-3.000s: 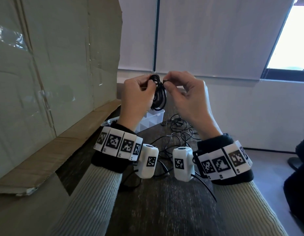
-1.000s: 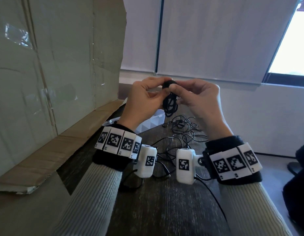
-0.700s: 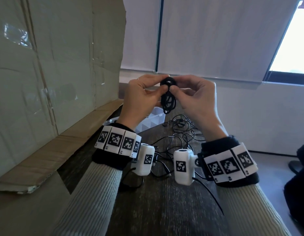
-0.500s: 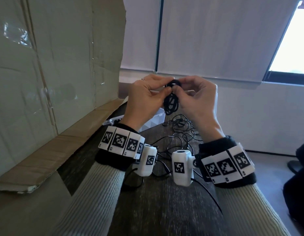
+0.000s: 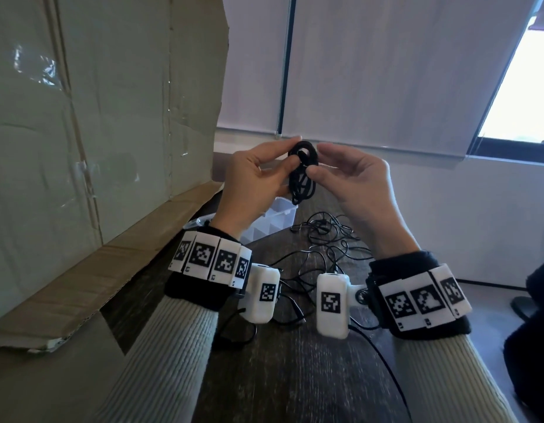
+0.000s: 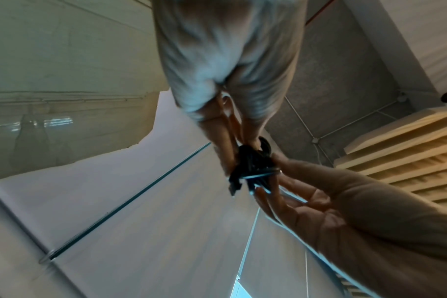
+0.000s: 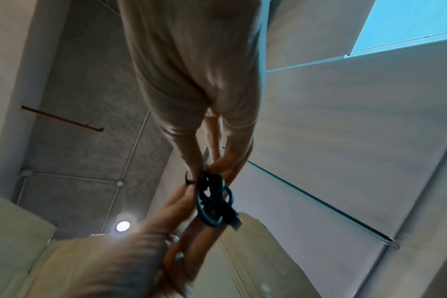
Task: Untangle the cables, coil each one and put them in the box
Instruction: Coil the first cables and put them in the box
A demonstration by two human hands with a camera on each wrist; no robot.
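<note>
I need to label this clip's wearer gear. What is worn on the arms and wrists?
Both arms wear ribbed cream sleeves. Each wrist has a black band ringed with white tiles printed with black square codes. A white camera block, also code-marked, hangs under each wrist, trailing a thin black lead.

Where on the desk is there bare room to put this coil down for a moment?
The near strip of the dark desk, below both wrists, is mostly bare, apart from a thin lead on its right. Farther out it is crowded: loose cables sprawl across the middle, and the clear plastic box stands at left by the cardboard.
</note>
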